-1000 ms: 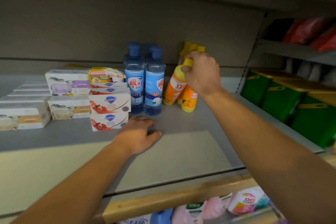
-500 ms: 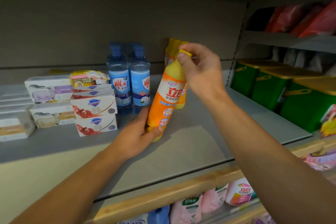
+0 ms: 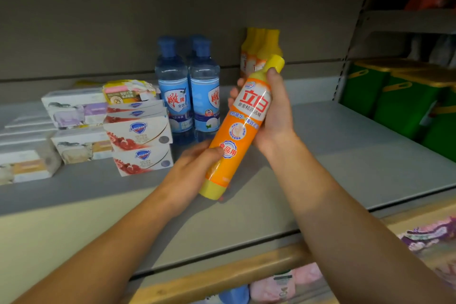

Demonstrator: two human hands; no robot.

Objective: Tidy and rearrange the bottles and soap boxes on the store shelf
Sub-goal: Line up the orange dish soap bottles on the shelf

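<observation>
An orange detergent bottle [image 3: 238,131] with a yellow cap is tilted in the air above the grey shelf [image 3: 345,155]. My right hand [image 3: 276,116] grips its upper half from behind. My left hand [image 3: 195,165] holds its lower half near the yellow base. More orange bottles [image 3: 256,49] stand at the back wall. Two blue bottles [image 3: 187,91] stand just left of them. Red-and-white soap boxes [image 3: 140,140] are stacked beside the blue bottles, with pale soap boxes [image 3: 74,126] further left.
Green boxes [image 3: 399,101] fill the neighbouring shelf on the right, with red packs above them. A wooden rail [image 3: 222,276] edges the shelf front, and pink and blue packs lie on the shelf below. Bare shelf surface lies right of the bottles.
My right hand lifted the orange bottle from the back row and brought it forward. My left hand rose off the shelf and took hold of its lower part.
</observation>
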